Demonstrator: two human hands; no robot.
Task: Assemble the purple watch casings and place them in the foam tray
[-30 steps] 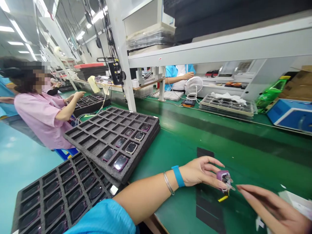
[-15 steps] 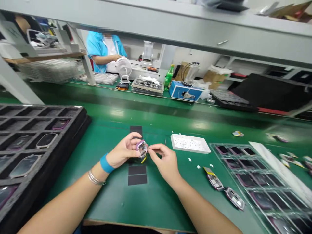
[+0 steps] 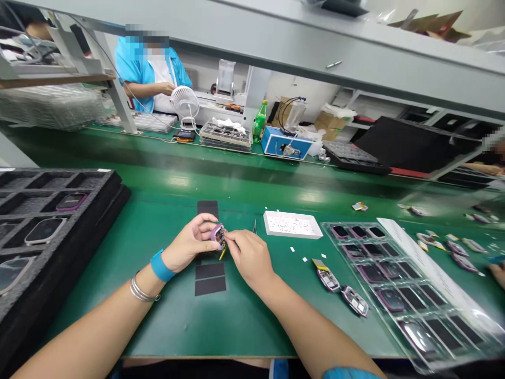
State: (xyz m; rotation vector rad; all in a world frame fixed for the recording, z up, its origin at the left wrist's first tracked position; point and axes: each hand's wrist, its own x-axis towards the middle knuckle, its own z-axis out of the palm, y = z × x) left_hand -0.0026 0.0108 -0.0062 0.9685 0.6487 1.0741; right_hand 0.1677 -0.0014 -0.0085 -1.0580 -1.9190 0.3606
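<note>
My left hand (image 3: 188, 241) is closed around the edge of a small purple-rimmed smartwatch case (image 3: 219, 235), held tilted above the green table. Its open side shows circuitry, and a yellow strip (image 3: 222, 253) hangs below. At the case's right edge, my right hand (image 3: 252, 259) pinches with thumb and forefinger; whatever sits between those fingertips is too small to make out. Black rectangular sheets (image 3: 210, 285) lie beneath the hands. A thin pair of tweezers (image 3: 254, 226) appears just beyond the right hand, partly hidden.
Black foam tray (image 3: 103, 210) with watch cases on the left. White box (image 3: 294, 233) of tiny pieces beyond the right hand. Two opened watch bodies (image 3: 327, 276) and a clear compartment tray (image 3: 379, 310) lie right. A co-worker (image 3: 153, 79) sits across; another person's hand (image 3: 497, 273) shows far right.
The whole view has shifted, so the scene sits further left. My right hand has turned slightly, its fingers still at the case's edge. The left hand keeps its hold.
</note>
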